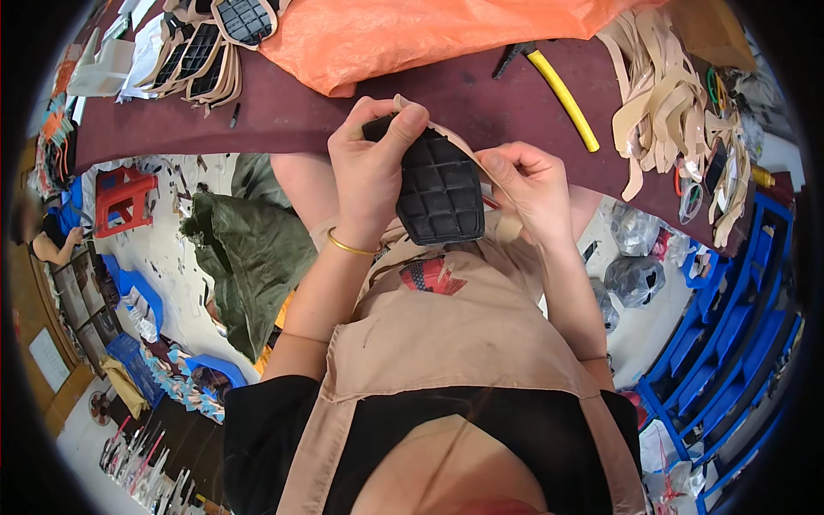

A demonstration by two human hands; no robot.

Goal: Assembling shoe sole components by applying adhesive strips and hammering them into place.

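My left hand [375,163] is closed on a black panel [439,190] with a raised grid of squares, thumb on its upper edge. The panel tilts over my lap, just off the table's near edge. A thin beige strip [461,146] runs along its upper right edge. My right hand [534,184] pinches this strip beside the panel's right side, and the strip's loose end hangs below the fingers. On the table at the right lies a heap of similar beige strips [661,103]. Several black grid panels with beige edging [202,64] are piled at the upper left.
An orange sheet [412,39] covers the far part of the dark red table [283,129]. A hammer with a yellow handle [562,100] lies right of it. Blue racks [730,326] stand at the right, a red stool [124,202] and green cloth [249,257] at the left. Another person [56,245] is far left.
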